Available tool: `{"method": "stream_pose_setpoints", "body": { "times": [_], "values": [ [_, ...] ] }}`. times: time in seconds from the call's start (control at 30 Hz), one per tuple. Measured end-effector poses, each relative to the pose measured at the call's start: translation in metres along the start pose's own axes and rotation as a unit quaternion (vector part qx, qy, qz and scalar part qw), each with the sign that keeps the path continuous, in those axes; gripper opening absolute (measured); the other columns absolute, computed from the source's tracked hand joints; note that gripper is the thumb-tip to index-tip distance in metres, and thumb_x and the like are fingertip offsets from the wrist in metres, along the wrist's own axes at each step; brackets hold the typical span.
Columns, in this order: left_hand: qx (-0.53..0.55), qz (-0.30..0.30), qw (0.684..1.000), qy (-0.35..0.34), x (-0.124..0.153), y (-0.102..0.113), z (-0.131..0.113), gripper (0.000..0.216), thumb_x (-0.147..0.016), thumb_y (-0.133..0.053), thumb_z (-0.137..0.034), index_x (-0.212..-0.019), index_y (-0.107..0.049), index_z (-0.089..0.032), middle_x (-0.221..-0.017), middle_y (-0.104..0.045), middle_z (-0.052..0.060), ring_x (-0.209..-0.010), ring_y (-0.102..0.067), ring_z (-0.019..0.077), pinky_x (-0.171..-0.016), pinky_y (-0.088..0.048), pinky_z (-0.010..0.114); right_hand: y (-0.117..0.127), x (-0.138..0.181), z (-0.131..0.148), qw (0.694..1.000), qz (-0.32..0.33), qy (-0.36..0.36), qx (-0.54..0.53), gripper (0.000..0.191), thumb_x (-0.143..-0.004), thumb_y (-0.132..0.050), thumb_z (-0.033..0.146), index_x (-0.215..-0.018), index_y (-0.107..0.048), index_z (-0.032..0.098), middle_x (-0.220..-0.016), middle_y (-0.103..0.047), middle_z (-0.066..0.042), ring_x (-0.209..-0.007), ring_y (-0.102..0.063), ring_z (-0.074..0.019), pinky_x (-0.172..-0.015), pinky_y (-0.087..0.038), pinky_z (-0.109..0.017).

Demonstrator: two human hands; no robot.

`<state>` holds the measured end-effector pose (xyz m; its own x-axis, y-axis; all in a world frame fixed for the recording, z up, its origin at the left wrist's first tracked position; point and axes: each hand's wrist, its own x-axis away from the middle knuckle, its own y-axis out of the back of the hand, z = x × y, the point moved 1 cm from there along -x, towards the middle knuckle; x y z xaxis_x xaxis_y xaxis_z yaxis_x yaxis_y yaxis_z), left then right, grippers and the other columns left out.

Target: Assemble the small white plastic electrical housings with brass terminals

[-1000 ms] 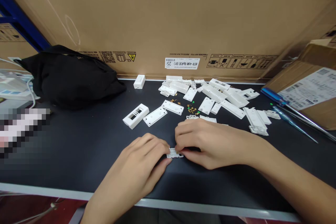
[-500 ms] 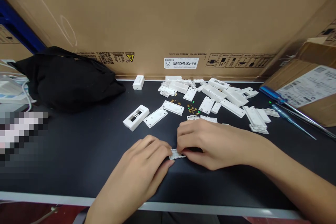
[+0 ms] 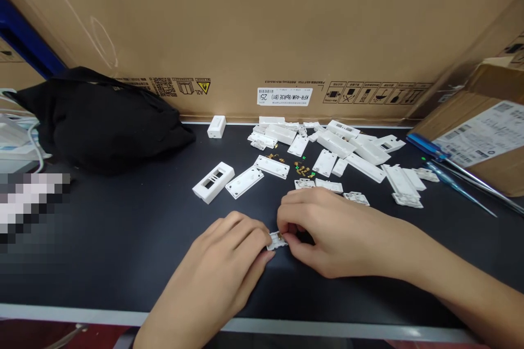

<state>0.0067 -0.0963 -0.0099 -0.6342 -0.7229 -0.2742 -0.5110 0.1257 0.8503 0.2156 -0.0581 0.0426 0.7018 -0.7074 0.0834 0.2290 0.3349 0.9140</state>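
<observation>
A small white plastic part (image 3: 276, 240) with a bit of brass on it sits between my two hands, low over the black table (image 3: 123, 240). My left hand (image 3: 221, 267) pinches its left end with curled fingers. My right hand (image 3: 327, 229) pinches its right end from above, fingers bent. Just beyond my right hand lie small white inserts (image 3: 356, 197) and tiny brass and green pieces (image 3: 303, 169). A white housing with slots (image 3: 213, 181) and a flat white cover (image 3: 244, 182) lie to the upper left of my hands.
A heap of white plastic covers and housings (image 3: 347, 150) spreads along the back right. A black cloth bag (image 3: 102, 120) lies at the left. Blue-handled screwdrivers (image 3: 454, 174) lie at the right by a labelled carton (image 3: 483, 131). A large cardboard box (image 3: 262, 27) walls the back.
My hands have stayed on the small part, working it slightly; the right hand has shifted a little, uncovering a small white insert behind it. The camera has tilted slightly.
</observation>
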Motion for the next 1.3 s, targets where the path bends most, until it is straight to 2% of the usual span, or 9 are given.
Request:
{"method": "stream_pose_setpoints", "body": {
  "times": [0.13, 0.33, 0.6, 0.8, 0.93, 1.07, 1.2, 1.3],
  "values": [
    [0.004, 0.016, 1.000, 0.000, -0.001, 0.000, 0.000, 0.016, -0.106, -0.049, -0.018, -0.112, -0.062, -0.026, -0.110, -0.068, 0.000, -0.100, -0.058, 0.0216, -0.088, -0.054, 0.040, -0.003, -0.003, 0.000, 1.000, -0.003, 0.006, -0.031, 0.011, -0.078, -0.057, 0.010, -0.076, -0.064, 0.018, -0.075, -0.063, 0.000, -0.069, -0.058, -0.0150, -0.062, -0.040, -0.028],
    [0.005, 0.033, 0.999, 0.001, -0.001, 0.001, 0.002, 0.022, -0.107, -0.048, -0.020, -0.120, -0.064, -0.029, -0.115, -0.067, 0.000, -0.103, -0.056, 0.0218, -0.089, -0.054, 0.040, 0.001, -0.002, -0.004, 0.998, 0.010, 0.026, -0.051, 0.012, -0.079, -0.059, 0.008, -0.076, -0.064, 0.018, -0.077, -0.062, 0.002, -0.071, -0.058, -0.0121, -0.069, -0.042, -0.027],
    [-0.004, 0.040, 0.999, 0.003, 0.000, 0.002, 0.001, 0.023, -0.107, -0.051, -0.021, -0.125, -0.060, -0.031, -0.117, -0.065, -0.001, -0.103, -0.056, 0.0211, -0.092, -0.052, 0.041, 0.005, 0.004, -0.009, 0.999, 0.017, 0.005, -0.027, 0.012, -0.087, -0.058, 0.014, -0.079, -0.064, 0.021, -0.079, -0.062, 0.003, -0.073, -0.059, -0.0131, -0.069, -0.042, -0.028],
    [-0.005, 0.035, 0.999, 0.011, 0.000, 0.001, 0.001, 0.016, -0.108, -0.049, -0.024, -0.117, -0.061, -0.027, -0.114, -0.067, -0.001, -0.102, -0.057, 0.0211, -0.097, -0.050, 0.043, 0.004, 0.004, -0.008, 1.000, 0.005, 0.005, -0.004, 0.015, -0.088, -0.057, 0.015, -0.075, -0.064, 0.020, -0.074, -0.061, 0.002, -0.070, -0.058, -0.0138, -0.071, -0.042, -0.030],
    [-0.009, 0.042, 0.999, 0.006, 0.000, 0.001, 0.002, 0.017, -0.108, -0.049, -0.024, -0.117, -0.063, -0.028, -0.115, -0.065, 0.000, -0.102, -0.056, 0.0218, -0.095, -0.051, 0.043, 0.002, 0.002, -0.006, 1.000, 0.001, 0.009, -0.008, 0.015, -0.088, -0.059, 0.015, -0.074, -0.065, 0.020, -0.072, -0.061, 0.002, -0.067, -0.056, -0.0127, -0.073, -0.043, -0.030],
    [-0.021, 0.047, 0.999, 0.001, -0.001, 0.001, 0.001, 0.020, -0.108, -0.047, -0.024, -0.120, -0.062, -0.029, -0.115, -0.063, 0.002, -0.102, -0.055, 0.0231, -0.092, -0.051, 0.044, 0.005, 0.004, -0.007, 1.000, 0.005, 0.019, -0.013, 0.015, -0.091, -0.059, 0.017, -0.080, -0.068, 0.021, -0.078, -0.065, 0.002, -0.073, -0.061, -0.0137, -0.073, -0.044, -0.029],
    [-0.031, 0.043, 0.999, 0.014, 0.000, 0.002, -0.001, 0.018, -0.107, -0.049, -0.027, -0.121, -0.060, -0.028, -0.109, -0.060, 0.003, -0.098, -0.055, 0.0242, -0.088, -0.051, 0.045, 0.017, 0.003, -0.020, 0.999, -0.051, 0.017, -0.004, 0.016, -0.094, -0.057, 0.020, -0.088, -0.071, 0.021, -0.082, -0.070, 0.001, -0.075, -0.063, -0.0145, -0.071, -0.044, -0.029],
    [-0.021, 0.040, 0.999, 0.023, 0.001, 0.002, -0.002, 0.019, -0.108, -0.047, -0.028, -0.124, -0.056, -0.028, -0.106, -0.060, 0.004, -0.095, -0.056, 0.0240, -0.085, -0.053, 0.045, 0.025, -0.007, -0.047, 0.988, -0.127, -0.030, 0.076, 0.020, -0.094, -0.054, 0.019, -0.091, -0.073, 0.018, -0.084, -0.073, -0.004, -0.073, -0.064, -0.0178, -0.069, -0.045, -0.032]
  ]
}}
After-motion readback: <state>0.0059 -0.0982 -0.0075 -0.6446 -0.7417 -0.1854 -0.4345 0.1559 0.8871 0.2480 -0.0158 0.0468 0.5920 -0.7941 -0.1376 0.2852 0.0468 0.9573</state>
